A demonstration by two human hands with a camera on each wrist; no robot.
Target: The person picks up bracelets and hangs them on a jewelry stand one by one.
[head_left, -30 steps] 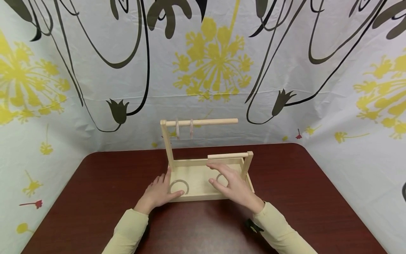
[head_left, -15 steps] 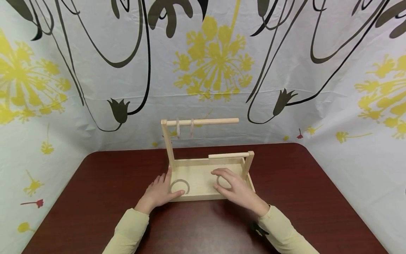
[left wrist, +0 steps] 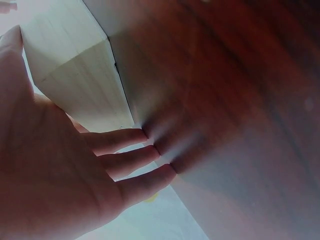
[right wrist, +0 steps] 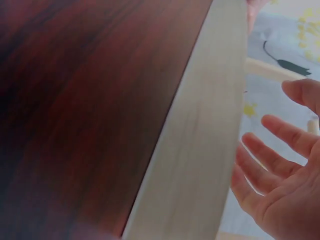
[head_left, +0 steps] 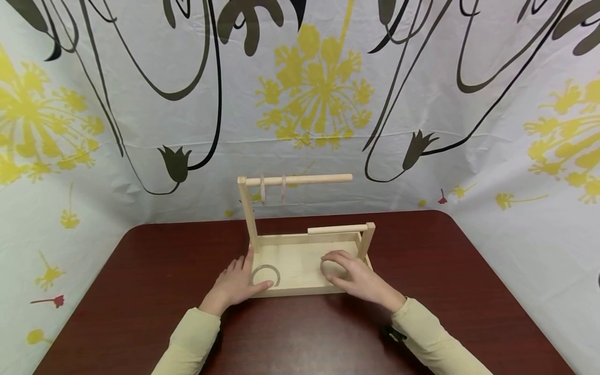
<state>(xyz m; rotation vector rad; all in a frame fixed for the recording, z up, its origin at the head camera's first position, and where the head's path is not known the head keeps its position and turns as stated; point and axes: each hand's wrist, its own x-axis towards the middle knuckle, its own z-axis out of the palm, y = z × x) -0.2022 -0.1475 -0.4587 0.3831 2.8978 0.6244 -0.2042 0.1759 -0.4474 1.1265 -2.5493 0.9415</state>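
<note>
A pale wooden tray (head_left: 300, 291) carries two bar stands. My left hand (head_left: 230, 287) steadies its left front corner: the thumb lies over the front wall, and the left wrist view shows the other fingers extended along the tray's side, tips on the table. One clear ring (head_left: 265, 266) lies in the tray by that thumb. Over the tray's right part is my right hand (head_left: 358, 276), thumb and fingers spread around a second ring (head_left: 322, 267), which it partly hides. Its fingers (right wrist: 272, 157) look loosely bent, with nothing between them in the right wrist view.
Two more rings (head_left: 263, 190) hang on the tall upper bar (head_left: 321, 179) at the left stand. A shorter bar (head_left: 336, 229) juts leftward from the right post, just behind my right hand. The dark red table (head_left: 290, 333) ends at a patterned cloth (head_left: 300, 130).
My right hand has come down from near the short bar and shifted right and toward me, to the ring in the tray. The left hand has stayed in place.
</note>
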